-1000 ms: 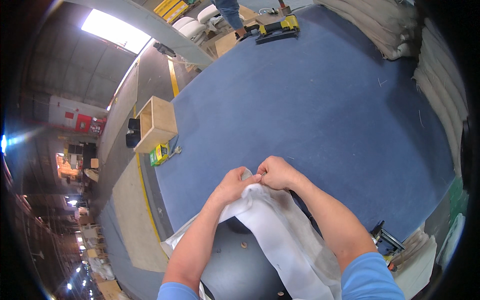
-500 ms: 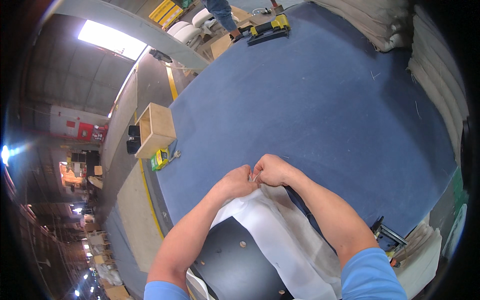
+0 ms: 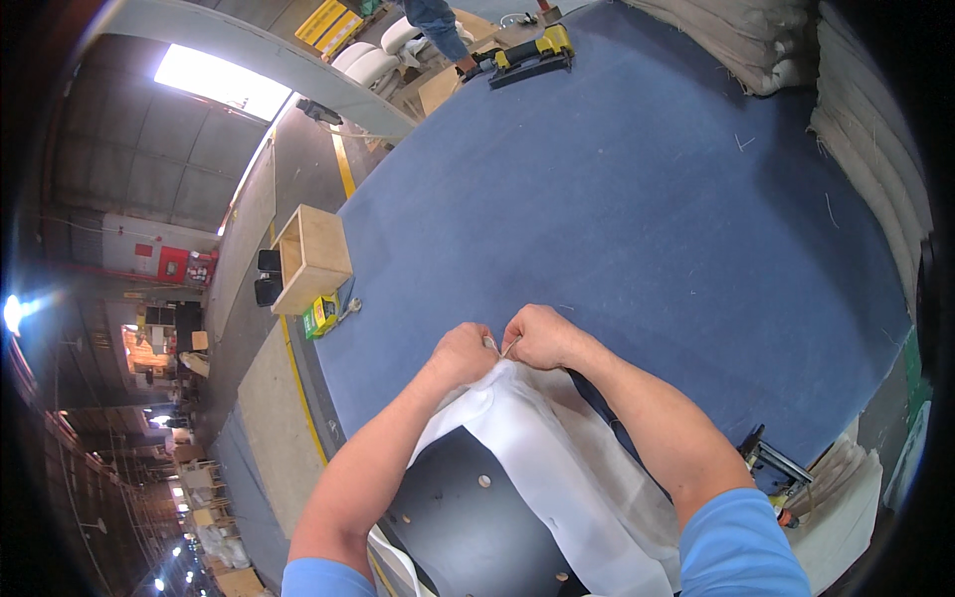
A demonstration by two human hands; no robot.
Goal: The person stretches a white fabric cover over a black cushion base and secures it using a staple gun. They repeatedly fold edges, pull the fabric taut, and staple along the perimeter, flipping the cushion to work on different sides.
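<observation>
Pinching white fabric (image 3: 547,473) (far end), left hand (image 3: 465,350) sits beside right hand (image 3: 542,336).

The white cloth (image 3: 557,488) looks thin and smooth to me, slightly see-through along its right side. Under it, the dark panel (image 3: 463,507) has a smooth face with a soft sheen, like plastic. That blue table covering (image 3: 617,219) seems matt. Over there, the open box (image 3: 326,247) is pale, bare wood; the 2 cloth heaps (image 3: 741,40) look rough, fraying into loose threads.
</observation>
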